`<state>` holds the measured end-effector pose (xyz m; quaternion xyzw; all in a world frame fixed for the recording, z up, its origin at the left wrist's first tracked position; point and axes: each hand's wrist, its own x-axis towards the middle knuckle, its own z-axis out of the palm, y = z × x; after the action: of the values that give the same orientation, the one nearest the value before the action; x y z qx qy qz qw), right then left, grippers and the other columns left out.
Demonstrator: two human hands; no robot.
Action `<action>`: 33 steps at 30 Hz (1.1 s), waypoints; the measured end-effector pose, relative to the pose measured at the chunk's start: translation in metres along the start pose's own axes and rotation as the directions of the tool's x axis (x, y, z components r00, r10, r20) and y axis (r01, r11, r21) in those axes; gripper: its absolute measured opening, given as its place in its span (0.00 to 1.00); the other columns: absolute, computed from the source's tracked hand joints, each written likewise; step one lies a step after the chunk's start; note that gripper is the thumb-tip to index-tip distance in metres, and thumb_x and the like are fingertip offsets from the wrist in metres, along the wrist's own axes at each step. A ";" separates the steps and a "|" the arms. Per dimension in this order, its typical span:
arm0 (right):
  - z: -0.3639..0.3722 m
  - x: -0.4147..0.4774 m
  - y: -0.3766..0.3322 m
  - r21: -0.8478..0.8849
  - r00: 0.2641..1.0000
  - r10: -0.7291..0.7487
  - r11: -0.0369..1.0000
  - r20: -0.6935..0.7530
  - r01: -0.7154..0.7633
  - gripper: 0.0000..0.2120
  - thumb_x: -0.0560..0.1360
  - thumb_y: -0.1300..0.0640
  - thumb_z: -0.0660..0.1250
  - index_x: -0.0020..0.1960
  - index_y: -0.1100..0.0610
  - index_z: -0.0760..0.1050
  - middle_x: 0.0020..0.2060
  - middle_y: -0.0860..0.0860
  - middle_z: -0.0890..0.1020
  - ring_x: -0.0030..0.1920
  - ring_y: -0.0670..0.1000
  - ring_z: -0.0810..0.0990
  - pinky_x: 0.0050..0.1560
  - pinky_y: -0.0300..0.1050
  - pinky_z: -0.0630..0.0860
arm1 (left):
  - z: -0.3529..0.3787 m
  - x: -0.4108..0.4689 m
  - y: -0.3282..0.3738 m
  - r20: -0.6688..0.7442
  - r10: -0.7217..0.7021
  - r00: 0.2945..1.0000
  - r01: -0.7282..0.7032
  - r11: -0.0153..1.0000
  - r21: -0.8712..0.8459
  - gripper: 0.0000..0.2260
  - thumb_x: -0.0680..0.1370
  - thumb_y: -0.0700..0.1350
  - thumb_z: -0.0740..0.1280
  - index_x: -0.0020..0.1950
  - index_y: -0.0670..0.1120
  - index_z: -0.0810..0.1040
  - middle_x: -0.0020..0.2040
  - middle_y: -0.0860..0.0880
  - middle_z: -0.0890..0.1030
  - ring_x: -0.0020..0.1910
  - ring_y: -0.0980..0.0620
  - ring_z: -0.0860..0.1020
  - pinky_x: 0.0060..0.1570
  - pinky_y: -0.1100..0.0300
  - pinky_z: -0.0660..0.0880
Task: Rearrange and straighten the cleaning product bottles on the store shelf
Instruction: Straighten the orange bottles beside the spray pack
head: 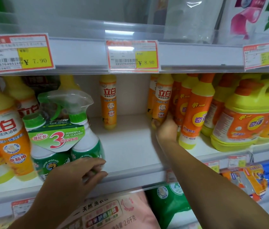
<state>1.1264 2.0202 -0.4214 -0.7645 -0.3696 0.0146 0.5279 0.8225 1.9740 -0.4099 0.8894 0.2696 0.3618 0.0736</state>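
Two hands point(74, 176); three upper price tags point(133, 55); one green spray twin-pack point(64, 138).

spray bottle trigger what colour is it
Green; the trigger shows best in the head view.
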 end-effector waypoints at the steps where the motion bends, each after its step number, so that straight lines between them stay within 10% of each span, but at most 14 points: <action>1: 0.000 0.000 0.000 0.002 1.000 0.003 1.000 0.002 -0.003 0.25 0.74 0.58 0.69 0.68 0.59 0.67 0.62 0.59 0.77 0.62 0.61 0.75 0.61 0.48 0.70 | 0.000 0.000 0.000 0.000 0.004 1.000 -0.004 1.000 0.000 0.22 0.74 0.65 0.56 0.52 0.53 0.81 0.39 0.61 0.81 0.34 0.68 0.77 0.38 0.73 0.75; 24: 0.001 -0.012 -0.007 -0.011 0.989 0.126 0.992 0.081 -0.125 0.23 0.76 0.57 0.66 0.66 0.66 0.63 0.60 0.63 0.76 0.60 0.64 0.75 0.56 0.50 0.71 | -0.002 -0.002 0.001 0.060 -0.063 0.996 0.062 0.998 0.020 0.15 0.71 0.59 0.64 0.53 0.55 0.79 0.41 0.62 0.80 0.36 0.66 0.77 0.37 0.70 0.75; 33: 0.052 -0.044 -0.080 0.205 0.882 -0.058 0.978 0.467 -0.044 0.35 0.74 0.51 0.70 0.75 0.56 0.56 0.71 0.58 0.68 0.68 0.57 0.70 0.63 0.44 0.68 | -0.017 -0.015 -0.001 0.101 -0.110 0.989 0.100 0.990 0.096 0.15 0.71 0.61 0.62 0.54 0.58 0.78 0.43 0.63 0.80 0.41 0.66 0.75 0.43 0.79 0.68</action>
<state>1.0284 2.0495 -0.3952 -0.6768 -0.4857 0.2363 0.5002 0.8019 1.9659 -0.4072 0.8944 0.3279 0.2969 0.0664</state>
